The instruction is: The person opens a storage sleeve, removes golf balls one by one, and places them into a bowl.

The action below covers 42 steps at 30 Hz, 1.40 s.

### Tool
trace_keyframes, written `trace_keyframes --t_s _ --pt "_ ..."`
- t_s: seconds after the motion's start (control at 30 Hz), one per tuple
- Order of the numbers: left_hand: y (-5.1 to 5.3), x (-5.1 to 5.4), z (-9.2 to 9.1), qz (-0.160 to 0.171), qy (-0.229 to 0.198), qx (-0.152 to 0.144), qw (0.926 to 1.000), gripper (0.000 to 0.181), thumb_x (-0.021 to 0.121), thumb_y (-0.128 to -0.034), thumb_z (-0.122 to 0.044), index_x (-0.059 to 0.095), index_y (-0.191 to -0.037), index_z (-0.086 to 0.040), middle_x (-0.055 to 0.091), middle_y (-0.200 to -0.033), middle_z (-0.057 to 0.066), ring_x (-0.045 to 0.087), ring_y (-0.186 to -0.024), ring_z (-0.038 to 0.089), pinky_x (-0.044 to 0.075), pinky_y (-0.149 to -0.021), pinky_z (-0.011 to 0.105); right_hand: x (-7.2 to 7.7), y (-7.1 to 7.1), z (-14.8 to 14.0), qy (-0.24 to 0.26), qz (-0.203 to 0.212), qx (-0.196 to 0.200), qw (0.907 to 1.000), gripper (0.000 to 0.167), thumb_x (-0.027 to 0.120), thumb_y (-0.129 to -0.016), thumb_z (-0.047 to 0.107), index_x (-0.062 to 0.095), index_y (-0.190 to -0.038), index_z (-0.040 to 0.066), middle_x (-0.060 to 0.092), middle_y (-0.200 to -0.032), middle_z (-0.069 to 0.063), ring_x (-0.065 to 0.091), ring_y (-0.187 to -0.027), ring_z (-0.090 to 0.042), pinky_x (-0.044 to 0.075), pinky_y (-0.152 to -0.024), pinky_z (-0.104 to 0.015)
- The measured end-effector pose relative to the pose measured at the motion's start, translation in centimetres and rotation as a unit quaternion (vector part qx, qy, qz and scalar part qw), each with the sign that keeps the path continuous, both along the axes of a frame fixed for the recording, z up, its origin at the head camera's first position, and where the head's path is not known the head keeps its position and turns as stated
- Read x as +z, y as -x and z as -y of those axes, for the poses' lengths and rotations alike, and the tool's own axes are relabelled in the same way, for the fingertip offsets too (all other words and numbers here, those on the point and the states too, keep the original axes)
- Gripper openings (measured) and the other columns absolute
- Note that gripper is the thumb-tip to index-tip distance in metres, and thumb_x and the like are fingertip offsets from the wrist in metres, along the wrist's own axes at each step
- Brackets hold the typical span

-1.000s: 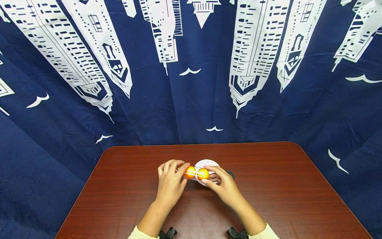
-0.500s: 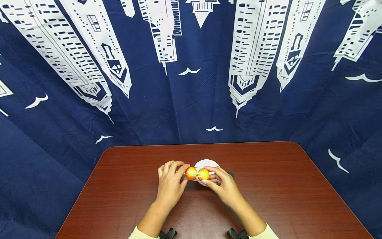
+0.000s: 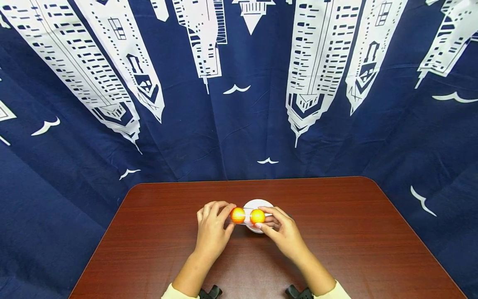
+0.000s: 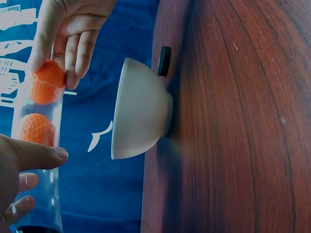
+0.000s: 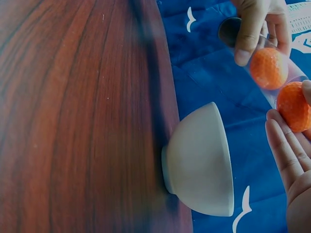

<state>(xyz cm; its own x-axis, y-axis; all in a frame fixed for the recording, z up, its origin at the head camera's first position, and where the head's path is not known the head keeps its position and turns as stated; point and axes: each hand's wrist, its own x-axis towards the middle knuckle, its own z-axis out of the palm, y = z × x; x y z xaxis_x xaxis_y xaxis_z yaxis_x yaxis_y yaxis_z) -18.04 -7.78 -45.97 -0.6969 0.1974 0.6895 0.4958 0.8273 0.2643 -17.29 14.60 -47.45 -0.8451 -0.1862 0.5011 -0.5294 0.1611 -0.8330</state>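
My left hand (image 3: 212, 228) grips a clear plastic tube (image 4: 52, 194) held roughly level above the table, its black-capped end (image 4: 40, 229) on the left. One dimpled orange golf ball (image 4: 38, 128) lies inside, near the left thumb. A second orange golf ball (image 3: 257, 216) sits at the tube's open right end, partly past the rim. My right hand (image 3: 286, 236) pinches this second ball between thumb and fingers, its other fingers beneath. Below and just behind the tube stands a white bowl (image 5: 199, 162), upright on the table. The bowl's inside is mostly hidden.
A small round black lid (image 4: 165, 61) lies on the table to the right of the bowl, mostly hidden in the head view. The brown wooden table (image 3: 149, 232) meets a blue cloth (image 3: 239, 124) with white city prints at its back edge.
The right hand has shifted slightly right with the second ball, which has come farther out of the tube. The gap between the balls has widened. The left hand has barely moved.
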Motion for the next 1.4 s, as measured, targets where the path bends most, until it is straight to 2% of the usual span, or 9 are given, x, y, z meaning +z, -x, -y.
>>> trace_keyframes --t_s 0.23,0.43,0.6,0.8,0.9,1.1,1.4 --pt "0.1 -0.5 0.0 0.034 -0.034 -0.001 0.9988 0.059 0.095 -0.0627 -0.009 0.072 -0.115 -0.023 0.065 -0.113 -0.003 0.056 -0.113 0.023 0.040 -0.089 0.044 0.3 0.4 -0.4 0.001 0.002 -0.019 0.9998 0.042 0.074 -0.088 0.000 0.063 -0.128 0.001 0.064 -0.116 -0.015 0.070 -0.096 -0.009 0.059 -0.083 -0.024" --pt "0.2 -0.7 0.0 0.077 -0.068 -0.001 0.9947 0.054 0.093 -0.0679 -0.015 0.071 -0.117 -0.024 0.065 -0.115 -0.002 0.056 -0.113 0.023 0.043 -0.085 0.040 0.3 1.1 -0.8 -0.024 -0.020 -0.046 0.9985 0.044 0.076 -0.087 0.001 0.064 -0.128 0.004 0.066 -0.116 -0.012 0.070 -0.095 -0.015 0.059 -0.083 -0.025" --pt "0.4 -1.0 0.1 0.120 -0.106 -0.008 0.9870 0.053 0.091 -0.0721 -0.015 0.070 -0.121 -0.022 0.065 -0.118 -0.002 0.056 -0.115 0.024 0.047 -0.090 0.042 0.5 1.6 -1.0 -0.055 -0.015 -0.050 0.9971 0.045 0.078 -0.085 0.000 0.065 -0.128 0.006 0.066 -0.116 -0.009 0.071 -0.098 -0.020 0.060 -0.086 -0.034" --pt "0.6 -1.5 0.3 0.158 -0.160 -0.024 0.9741 0.051 0.090 -0.0741 -0.013 0.070 -0.120 -0.022 0.066 -0.117 0.001 0.056 -0.114 0.023 0.050 -0.095 0.043 0.4 1.9 -1.0 -0.085 0.014 -0.025 0.9959 0.046 0.077 -0.084 -0.004 0.063 -0.128 0.001 0.067 -0.118 -0.011 0.072 -0.104 -0.027 0.059 -0.089 -0.040" --pt "0.8 -1.7 0.3 0.164 -0.178 -0.027 0.9698 0.049 0.090 -0.0745 -0.014 0.070 -0.118 -0.023 0.067 -0.116 0.002 0.056 -0.113 0.022 0.050 -0.093 0.042 0.3 2.1 -0.8 -0.099 0.013 -0.015 0.9949 0.044 0.076 -0.086 -0.001 0.064 -0.128 0.003 0.068 -0.117 -0.010 0.072 -0.104 -0.029 0.059 -0.088 -0.042" --pt "0.9 -2.1 0.4 0.155 -0.193 -0.028 0.9685 0.051 0.090 -0.0734 -0.014 0.070 -0.119 -0.021 0.066 -0.115 -0.002 0.057 -0.109 0.020 0.050 -0.090 0.041 0.3 2.2 -0.4 -0.124 0.018 0.007 0.9922 0.041 0.076 -0.089 0.007 0.064 -0.128 0.007 0.068 -0.118 -0.010 0.073 -0.101 -0.031 0.059 -0.088 -0.045" --pt "0.9 -2.0 0.5 0.177 -0.222 -0.036 0.9582 0.050 0.089 -0.0752 -0.017 0.070 -0.121 -0.021 0.065 -0.118 -0.003 0.057 -0.109 0.019 0.049 -0.090 0.038 0.5 2.3 0.0 -0.186 0.037 0.021 0.9817 0.044 0.075 -0.091 0.013 0.062 -0.132 0.004 0.066 -0.126 -0.009 0.074 -0.103 -0.028 0.060 -0.087 -0.037"
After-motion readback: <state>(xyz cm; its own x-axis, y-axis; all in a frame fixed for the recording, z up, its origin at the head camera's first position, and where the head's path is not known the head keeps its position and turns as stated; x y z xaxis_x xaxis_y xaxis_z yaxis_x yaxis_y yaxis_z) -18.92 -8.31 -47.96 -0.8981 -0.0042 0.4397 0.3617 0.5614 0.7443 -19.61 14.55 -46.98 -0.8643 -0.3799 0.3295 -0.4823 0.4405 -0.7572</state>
